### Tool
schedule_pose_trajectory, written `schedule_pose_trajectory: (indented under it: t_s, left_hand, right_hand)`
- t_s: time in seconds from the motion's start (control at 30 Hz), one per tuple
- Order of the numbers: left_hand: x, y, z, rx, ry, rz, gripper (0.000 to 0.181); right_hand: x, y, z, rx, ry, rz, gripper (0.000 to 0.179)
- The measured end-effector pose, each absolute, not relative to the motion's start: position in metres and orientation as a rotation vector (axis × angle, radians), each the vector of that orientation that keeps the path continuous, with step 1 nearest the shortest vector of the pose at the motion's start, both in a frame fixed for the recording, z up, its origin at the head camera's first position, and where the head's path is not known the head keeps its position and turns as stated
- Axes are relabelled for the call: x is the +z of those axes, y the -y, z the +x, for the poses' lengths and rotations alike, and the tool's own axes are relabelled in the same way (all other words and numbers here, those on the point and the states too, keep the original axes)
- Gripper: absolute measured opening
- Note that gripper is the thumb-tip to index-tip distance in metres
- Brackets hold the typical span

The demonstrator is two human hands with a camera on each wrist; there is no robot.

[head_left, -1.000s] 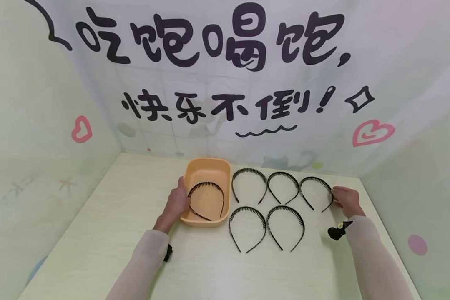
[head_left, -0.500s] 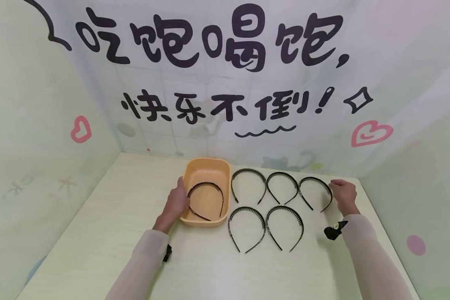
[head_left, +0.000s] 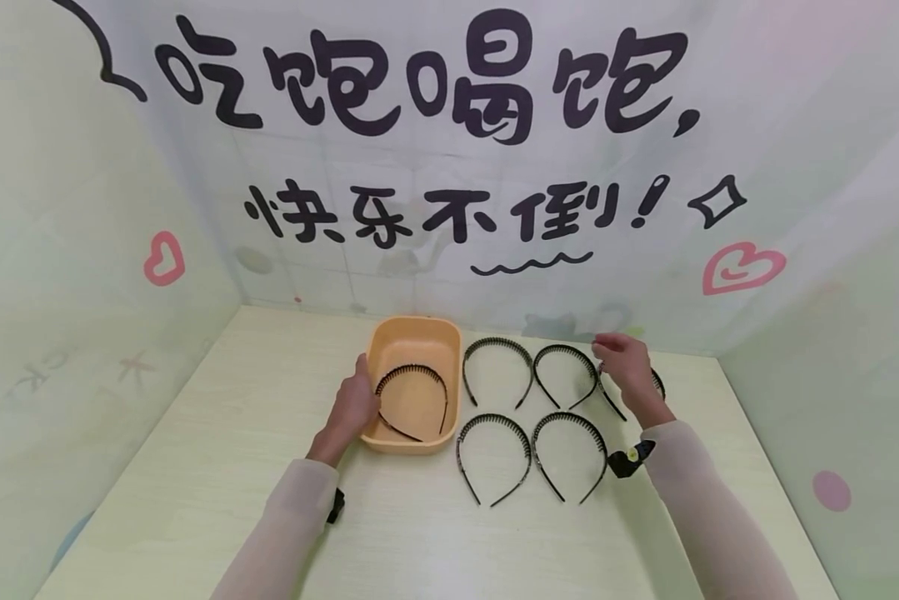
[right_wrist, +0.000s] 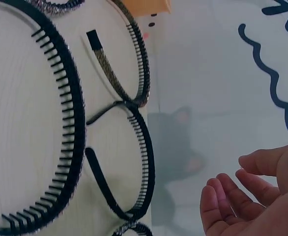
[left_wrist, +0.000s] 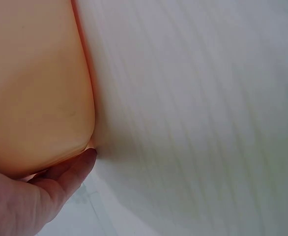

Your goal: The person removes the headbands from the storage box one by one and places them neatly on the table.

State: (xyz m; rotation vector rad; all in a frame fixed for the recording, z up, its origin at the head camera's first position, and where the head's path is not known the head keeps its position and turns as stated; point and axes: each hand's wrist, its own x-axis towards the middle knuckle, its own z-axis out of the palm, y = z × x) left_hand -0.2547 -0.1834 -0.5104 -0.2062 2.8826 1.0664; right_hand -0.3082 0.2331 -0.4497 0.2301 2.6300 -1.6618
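On the left side of an orange plastic box (head_left: 413, 333), my left hand (head_left: 354, 403) grips the wall; its fingers (left_wrist: 77, 172) show against the outside in the left wrist view. One black toothed headband (head_left: 413, 368) lies inside the box. My right hand (head_left: 629, 369) is above the table with nothing in it, fingers loosely bent, as the right wrist view (right_wrist: 247, 196) shows. Beneath it, the back row's right headband (head_left: 612, 395) is partly hidden. Left of that lie the middle headband (head_left: 566, 347) and the left headband (head_left: 497, 340).
A front row has two more toothed headbands, a left one (head_left: 494, 417) and a right one (head_left: 571, 415). They lie on the pale wooden table (head_left: 449, 550). A printed curtain (head_left: 434, 283) stands behind, with similar panels at both sides.
My right hand has left the outer side of the back right headband and moved left, over it. The left hand, box and headbands have not visibly moved.
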Motion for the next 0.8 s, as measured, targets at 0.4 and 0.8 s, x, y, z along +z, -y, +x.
schedule_pose_trajectory:
  t_s: [0.4,0.8]
  left_hand:
    - [-0.512,0.183,-0.256,1.057,-2.882,-0.196,0.077]
    - [-0.511,0.184,-0.255,1.055,-2.883,-0.193,0.077]
  right_hand:
    - [-0.44,-0.176,-0.304,-1.725,-2.515,0.022,0.037]
    - [-0.447,-0.116,-0.301,-1.764,-2.399,-0.035,0.037]
